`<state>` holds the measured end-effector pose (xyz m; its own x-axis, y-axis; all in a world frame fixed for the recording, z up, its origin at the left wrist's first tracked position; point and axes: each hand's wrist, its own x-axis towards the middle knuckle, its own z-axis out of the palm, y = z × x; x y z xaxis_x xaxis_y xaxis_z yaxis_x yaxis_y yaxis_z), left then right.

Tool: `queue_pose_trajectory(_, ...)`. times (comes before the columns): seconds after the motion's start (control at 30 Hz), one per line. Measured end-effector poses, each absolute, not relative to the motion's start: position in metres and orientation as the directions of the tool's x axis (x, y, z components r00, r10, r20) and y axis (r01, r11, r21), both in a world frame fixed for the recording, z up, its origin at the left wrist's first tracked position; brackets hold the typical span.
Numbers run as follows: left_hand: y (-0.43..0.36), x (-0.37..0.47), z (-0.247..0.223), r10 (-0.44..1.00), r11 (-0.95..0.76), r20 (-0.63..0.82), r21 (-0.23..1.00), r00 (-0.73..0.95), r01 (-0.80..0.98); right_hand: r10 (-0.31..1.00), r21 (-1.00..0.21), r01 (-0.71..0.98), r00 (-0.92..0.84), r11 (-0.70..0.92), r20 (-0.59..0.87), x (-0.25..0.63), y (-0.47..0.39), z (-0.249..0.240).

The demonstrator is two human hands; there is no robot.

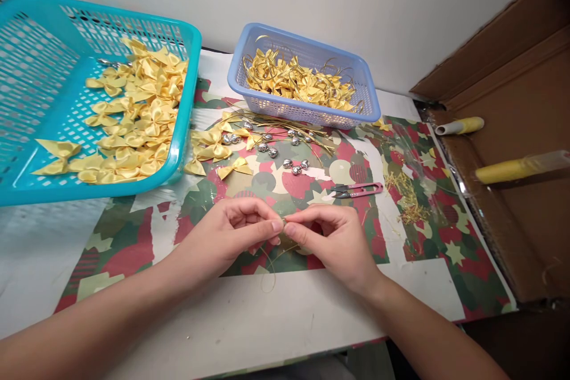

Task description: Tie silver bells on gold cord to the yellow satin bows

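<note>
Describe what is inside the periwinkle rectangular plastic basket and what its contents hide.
The periwinkle basket holds heaped yellow satin bows and looped gold cords. Anything beneath the heap is covered and cannot be seen.

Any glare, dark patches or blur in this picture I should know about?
Head view: glare on the rim of the teal basket, glints on the silver bells; lower right corner sunk in darkness; no obvious motion blur, though the thin thread is faint and hard to trace.

A white table (214, 314) with a red-green-cream patterned sheet (133, 243) carries 1 turquoise plastic basket (189, 101) upper left, 1 lavender plastic basket (374, 98) upper centre, and, mid-frame, yellow satin bows (235, 168), round silver bells (272, 152), thin gold cords (307, 125) and pink-handled metal snips (351, 195).
</note>
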<state>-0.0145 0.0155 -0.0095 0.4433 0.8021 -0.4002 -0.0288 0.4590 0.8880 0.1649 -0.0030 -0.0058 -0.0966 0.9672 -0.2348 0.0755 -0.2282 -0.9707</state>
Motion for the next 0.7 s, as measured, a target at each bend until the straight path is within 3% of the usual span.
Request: queue_pose_trajectory(0.7,0.0157,-0.013,-0.0076,0.807,0.455,-0.416,0.891,0.418,0.009,0.973,-0.973,0.09,-0.073,-0.214,-0.22,0.165,-0.003,-0.0057)
